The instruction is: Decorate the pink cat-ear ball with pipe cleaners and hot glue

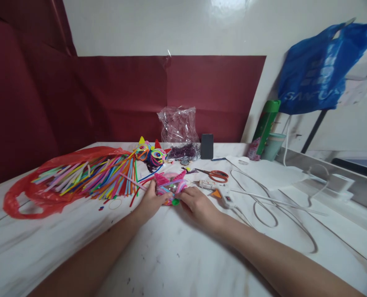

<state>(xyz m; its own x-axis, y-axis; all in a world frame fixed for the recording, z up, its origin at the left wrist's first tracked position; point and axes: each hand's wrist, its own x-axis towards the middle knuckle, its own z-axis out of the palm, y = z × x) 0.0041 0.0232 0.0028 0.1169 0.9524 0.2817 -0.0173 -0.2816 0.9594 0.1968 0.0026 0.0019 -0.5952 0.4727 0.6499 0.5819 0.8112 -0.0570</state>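
Observation:
Between my hands on the marble-patterned table (pixel 158 255) is a pink pipe-cleaner animal ornament (pixel 171 181) with two pointed ears and a shiny, clear-looking middle. My left hand (pixel 151 202) grips its left side. On its lower right, my right hand (pixel 198 203) has its fingers pressed together beside a small green round piece (pixel 175 202); whether they pinch anything tiny is hidden. Two similar figures, one with yellow ears (pixel 142 149) and one with red ears (pixel 158 154), sit behind. Orange-handled scissors (pixel 217 176) and a small white tube (pixel 206 184) lie to the right.
Many coloured pipe cleaners (pixel 90 177) lie on a red plastic bag (pixel 43 206) at left. At the back are a clear bag (pixel 178 126) and a dark phone (pixel 207 146). A white cable (pixel 276 202), a green can (pixel 265 128) and a cup (pixel 273 146) occupy the right.

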